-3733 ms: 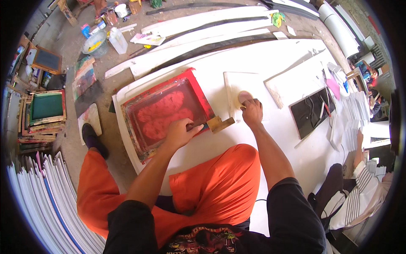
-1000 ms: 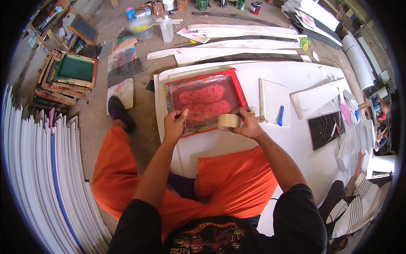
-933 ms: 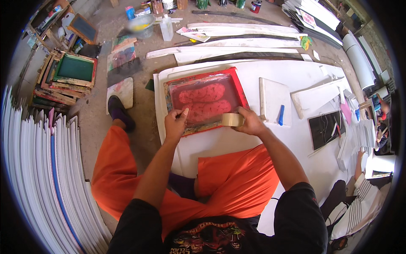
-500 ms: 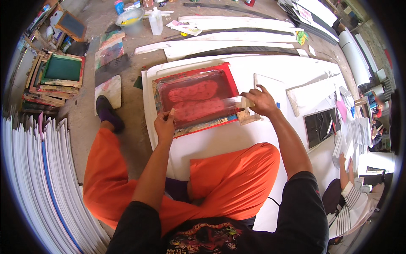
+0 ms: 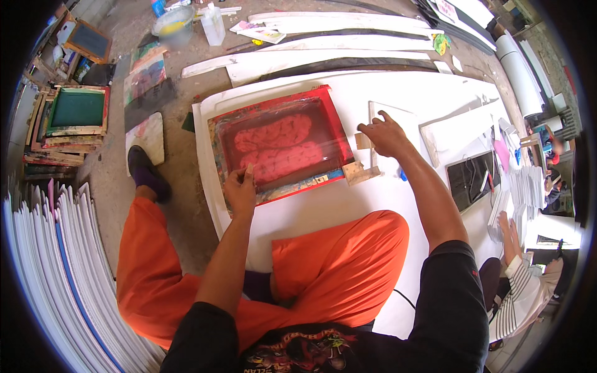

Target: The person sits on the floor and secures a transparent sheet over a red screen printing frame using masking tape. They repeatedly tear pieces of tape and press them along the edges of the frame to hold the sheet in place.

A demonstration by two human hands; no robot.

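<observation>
Left hand (image 5: 241, 188) pinches the end of a glossy clear tape strip (image 5: 339, 151); right hand (image 5: 387, 137) grips the tan cylindrical roll (image 5: 363, 142), just right of the red-painted wooden frame (image 5: 337, 118). Strip spans dark mesh (image 5: 321, 121), two lobed red shapes (image 5: 273, 132). Versus 1 s ago: roll farther right, more tape out.

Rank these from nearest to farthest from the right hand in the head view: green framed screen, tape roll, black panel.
1. Tape roll: at the right hand, on its left side.
2. Black panel: to the hand's right, lower in the picture.
3. Green framed screen: far left.
</observation>
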